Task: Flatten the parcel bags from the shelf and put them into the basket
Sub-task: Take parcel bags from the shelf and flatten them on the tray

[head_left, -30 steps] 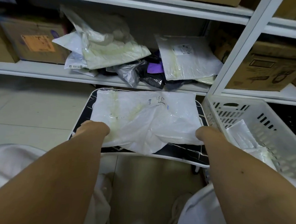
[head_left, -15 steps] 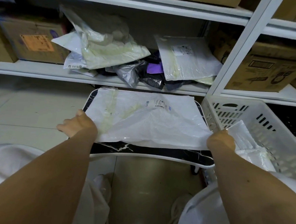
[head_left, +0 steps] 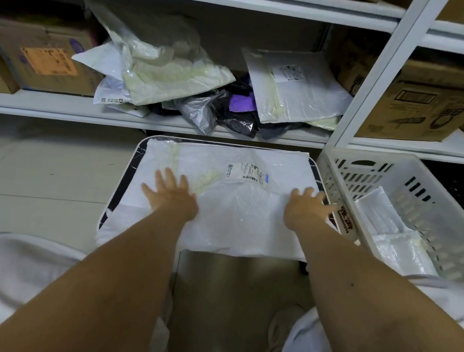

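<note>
Pressing one white parcel bag [head_left: 224, 197] flat: left hand [head_left: 173, 196], right hand [head_left: 304, 209], fingers spread, gripping nothing.

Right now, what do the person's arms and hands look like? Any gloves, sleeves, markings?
Both forearms are bare, with no sleeves in view. The left hand and right hand wear no gloves, rings or watch. A small dark mark shows on the right forearm.

Looks like a stockroom or parcel depot: white metal shelving [head_left: 374, 84] stacked with cardboard boxes [head_left: 422, 104] at 2 o'clock, crumpled mailer bags [head_left: 177, 73] piled at 12, tiled floor.
</note>
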`<state>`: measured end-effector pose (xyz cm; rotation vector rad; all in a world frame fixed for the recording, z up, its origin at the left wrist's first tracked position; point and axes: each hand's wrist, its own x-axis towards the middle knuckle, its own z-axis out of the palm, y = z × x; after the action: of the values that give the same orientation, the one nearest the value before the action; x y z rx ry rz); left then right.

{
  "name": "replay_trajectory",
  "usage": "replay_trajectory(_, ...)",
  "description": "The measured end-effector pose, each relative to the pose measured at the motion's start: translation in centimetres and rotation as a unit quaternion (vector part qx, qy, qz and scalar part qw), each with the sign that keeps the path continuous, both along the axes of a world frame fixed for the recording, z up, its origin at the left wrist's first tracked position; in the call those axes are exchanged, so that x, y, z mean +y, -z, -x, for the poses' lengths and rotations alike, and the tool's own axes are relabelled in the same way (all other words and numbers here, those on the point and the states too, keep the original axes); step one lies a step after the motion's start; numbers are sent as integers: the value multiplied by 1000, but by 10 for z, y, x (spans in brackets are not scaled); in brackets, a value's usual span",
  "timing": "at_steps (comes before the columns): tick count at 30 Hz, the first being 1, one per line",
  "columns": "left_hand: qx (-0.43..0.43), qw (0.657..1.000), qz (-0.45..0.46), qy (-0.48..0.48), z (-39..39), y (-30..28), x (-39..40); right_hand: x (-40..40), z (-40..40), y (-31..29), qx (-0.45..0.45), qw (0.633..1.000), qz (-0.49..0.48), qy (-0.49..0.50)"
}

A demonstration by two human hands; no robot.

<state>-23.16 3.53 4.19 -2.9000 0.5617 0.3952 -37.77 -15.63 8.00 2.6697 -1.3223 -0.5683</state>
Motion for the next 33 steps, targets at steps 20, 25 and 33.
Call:
replay_trajectory(20,34,993,98,51,44,89,-35,47,-20,122,-70,989,-97,-88)
replay_trajectory(25,51,992,97,67,31,89,-38,46,-27,119,-64,990,-98,-75)
replay_trajectory(33,-127,979,152,53,-8,58,-47,30,-75,84,-233,961,45,-143)
